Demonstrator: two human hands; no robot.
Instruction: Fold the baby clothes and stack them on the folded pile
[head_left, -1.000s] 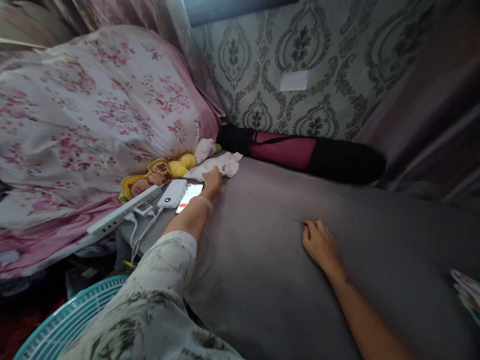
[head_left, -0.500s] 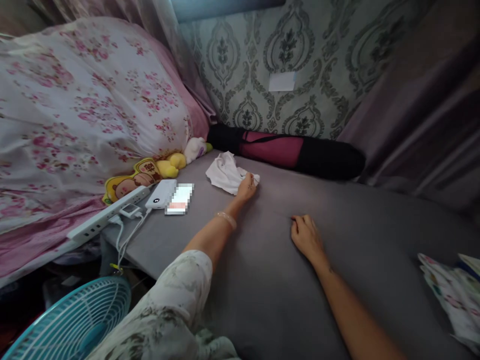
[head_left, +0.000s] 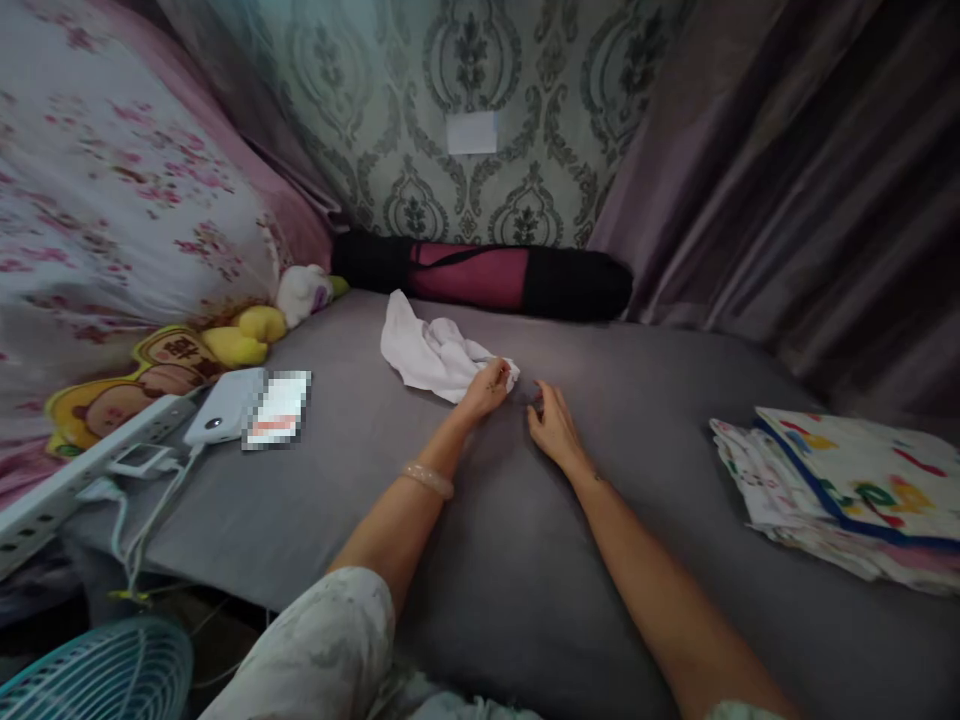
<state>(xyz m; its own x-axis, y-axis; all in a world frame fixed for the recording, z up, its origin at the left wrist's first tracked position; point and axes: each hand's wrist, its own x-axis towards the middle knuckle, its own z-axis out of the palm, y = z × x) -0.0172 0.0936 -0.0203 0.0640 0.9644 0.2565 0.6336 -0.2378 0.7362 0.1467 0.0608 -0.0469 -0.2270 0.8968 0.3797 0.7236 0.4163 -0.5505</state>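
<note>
A crumpled white cloth (head_left: 427,350) lies on the grey bed surface (head_left: 465,540), bunched up at its left end. My left hand (head_left: 487,388) is closed on the cloth's right edge, and a small bit of fabric sticks out past the fingers. Just to the right, my right hand (head_left: 553,422) hovers low over the bed with thumb and fingers apart and nothing between them. A small gap separates it from the cloth.
Folded cloths (head_left: 862,480) are stacked at the right. Along the wall lies a black and maroon bag (head_left: 472,275). Left are plush toys (head_left: 247,335), a power bank (head_left: 225,405), a blurred card-like item (head_left: 277,410), a power strip (head_left: 90,455) and a fan (head_left: 105,670).
The view has swung to the right, bringing more of the folded stack into sight. My right hand has come closer to the left hand and the cloth, its fingers now spread.
</note>
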